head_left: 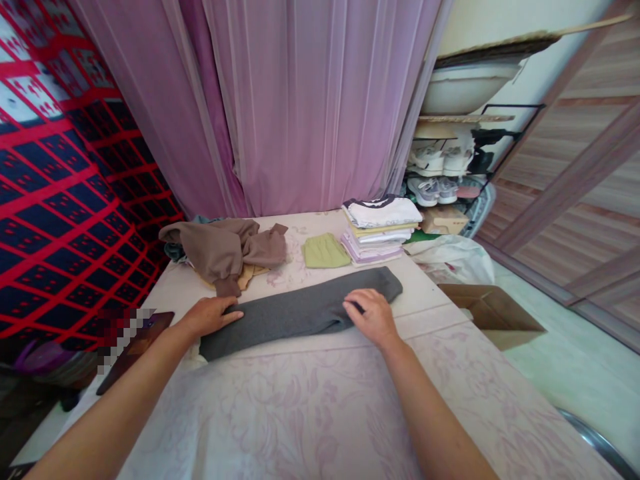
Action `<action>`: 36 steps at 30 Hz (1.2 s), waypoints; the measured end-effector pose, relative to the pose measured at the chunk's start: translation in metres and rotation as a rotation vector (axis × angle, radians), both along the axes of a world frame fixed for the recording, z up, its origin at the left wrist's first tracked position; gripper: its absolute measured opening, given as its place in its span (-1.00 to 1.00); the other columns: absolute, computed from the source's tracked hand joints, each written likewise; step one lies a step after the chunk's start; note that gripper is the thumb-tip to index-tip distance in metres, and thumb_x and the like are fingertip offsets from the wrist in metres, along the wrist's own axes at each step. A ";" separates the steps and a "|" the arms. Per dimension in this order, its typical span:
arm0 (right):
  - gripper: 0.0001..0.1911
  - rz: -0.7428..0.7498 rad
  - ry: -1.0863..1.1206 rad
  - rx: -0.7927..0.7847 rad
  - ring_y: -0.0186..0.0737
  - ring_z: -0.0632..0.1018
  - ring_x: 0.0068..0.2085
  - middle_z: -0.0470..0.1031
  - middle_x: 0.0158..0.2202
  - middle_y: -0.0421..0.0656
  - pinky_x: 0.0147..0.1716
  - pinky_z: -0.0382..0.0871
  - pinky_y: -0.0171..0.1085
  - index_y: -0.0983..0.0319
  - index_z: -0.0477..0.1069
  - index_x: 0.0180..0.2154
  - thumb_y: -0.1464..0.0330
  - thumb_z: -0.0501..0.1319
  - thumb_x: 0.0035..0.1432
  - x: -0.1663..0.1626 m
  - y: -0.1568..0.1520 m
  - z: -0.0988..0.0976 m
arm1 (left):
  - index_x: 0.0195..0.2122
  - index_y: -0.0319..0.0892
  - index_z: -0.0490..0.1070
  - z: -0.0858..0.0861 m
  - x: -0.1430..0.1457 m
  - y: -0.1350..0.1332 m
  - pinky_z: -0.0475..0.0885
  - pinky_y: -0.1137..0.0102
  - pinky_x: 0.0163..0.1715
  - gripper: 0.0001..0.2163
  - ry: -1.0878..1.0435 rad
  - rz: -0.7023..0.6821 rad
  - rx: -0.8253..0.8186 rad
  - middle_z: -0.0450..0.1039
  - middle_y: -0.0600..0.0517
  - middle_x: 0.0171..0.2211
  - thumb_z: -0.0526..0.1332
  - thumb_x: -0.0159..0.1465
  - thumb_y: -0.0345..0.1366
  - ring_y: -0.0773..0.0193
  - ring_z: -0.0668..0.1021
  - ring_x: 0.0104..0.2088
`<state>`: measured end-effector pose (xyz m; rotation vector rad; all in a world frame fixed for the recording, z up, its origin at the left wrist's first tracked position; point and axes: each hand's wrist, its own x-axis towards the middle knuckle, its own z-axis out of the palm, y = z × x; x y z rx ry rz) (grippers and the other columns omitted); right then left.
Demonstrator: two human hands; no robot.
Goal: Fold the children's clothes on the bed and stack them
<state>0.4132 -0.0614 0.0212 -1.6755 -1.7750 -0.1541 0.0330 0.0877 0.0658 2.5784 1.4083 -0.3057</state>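
Observation:
Dark grey trousers [285,313], folded lengthwise into a long strip, lie across the cloth-covered surface in front of me. My left hand [213,316] rests on their left end, fingers stretched out and thumb apart. Over the right part of the trousers is my right hand [371,316], its fingers loosely bent and a gap showing between thumb and fingers. No fabric is visibly gripped in it. Behind the trousers lies a folded light green garment [326,251]. To its right stands a stack of folded clothes [381,230], with a white, dark-collared shirt on top.
A heap with a brown sweatshirt [220,247] lies at the back left. Purple curtains [320,107] hang behind the surface. On the right are a shoe rack [465,119], a plastic bag [455,257] and an open cardboard box [490,307]. A flat dark object [150,347] lies at left.

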 end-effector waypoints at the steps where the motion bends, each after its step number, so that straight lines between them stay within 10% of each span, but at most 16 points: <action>1: -0.86 0.045 -0.009 -0.024 -0.17 0.50 -0.18 0.56 -0.25 -0.13 -0.16 0.30 -0.20 0.15 0.49 -0.31 0.29 0.17 0.15 -0.011 -0.006 -0.003 | 0.06 -0.13 0.37 0.002 -0.004 0.002 0.37 0.26 -0.09 -0.42 -0.010 0.023 -0.042 0.50 -0.13 -0.04 -0.02 0.19 0.15 -0.01 0.54 -0.07; 10: -0.81 -0.024 0.031 0.015 -0.19 0.48 -0.25 0.51 -0.32 -0.14 -0.20 0.33 -0.24 0.18 0.47 -0.29 0.46 0.10 0.11 -0.033 -0.020 -0.040 | -0.23 -0.13 0.43 0.010 -0.055 0.001 0.42 0.41 -0.18 -0.59 -0.239 0.102 -0.474 0.55 0.02 -0.24 0.12 0.02 0.04 0.16 0.55 -0.18; 15: -0.76 -0.034 -0.055 0.202 -0.17 0.45 -0.21 0.47 -0.25 -0.07 -0.18 0.32 -0.24 0.21 0.49 -0.24 0.47 0.07 0.16 -0.035 -0.023 -0.040 | -0.44 -0.15 0.38 0.007 -0.045 0.014 0.39 0.44 -0.35 -0.64 -0.246 0.223 -0.262 0.49 0.07 -0.43 0.04 0.07 0.05 0.22 0.52 -0.34; 21: -0.76 0.028 -0.129 0.007 -0.16 0.45 -0.26 0.48 -0.32 -0.12 -0.24 0.30 -0.22 0.17 0.51 -0.29 0.48 0.08 0.10 -0.037 -0.020 -0.046 | -0.35 -0.13 0.45 0.003 -0.040 0.023 0.37 0.44 -0.28 -0.69 -0.216 0.411 -0.083 0.55 0.04 -0.33 0.13 0.09 -0.02 0.20 0.55 -0.26; 30: -0.74 0.030 -0.038 -0.057 -0.15 0.48 -0.24 0.52 -0.28 -0.11 -0.19 0.33 -0.19 0.13 0.54 -0.23 0.29 0.09 0.18 -0.033 -0.019 -0.051 | 0.13 -0.14 0.25 -0.002 -0.062 -0.060 0.39 0.34 -0.22 -0.38 -0.286 0.663 0.078 0.51 -0.10 -0.08 0.08 0.16 0.16 0.08 0.56 -0.12; 36: -0.78 0.041 -0.081 -0.009 -0.12 0.46 -0.20 0.51 -0.26 -0.09 -0.18 0.32 -0.19 0.17 0.49 -0.27 0.39 0.07 0.16 -0.038 -0.021 -0.044 | 0.25 -0.07 0.12 0.003 -0.033 -0.086 0.35 0.29 -0.07 -0.46 -0.242 0.569 0.213 0.43 -0.10 0.05 0.12 0.25 -0.17 0.06 0.48 0.02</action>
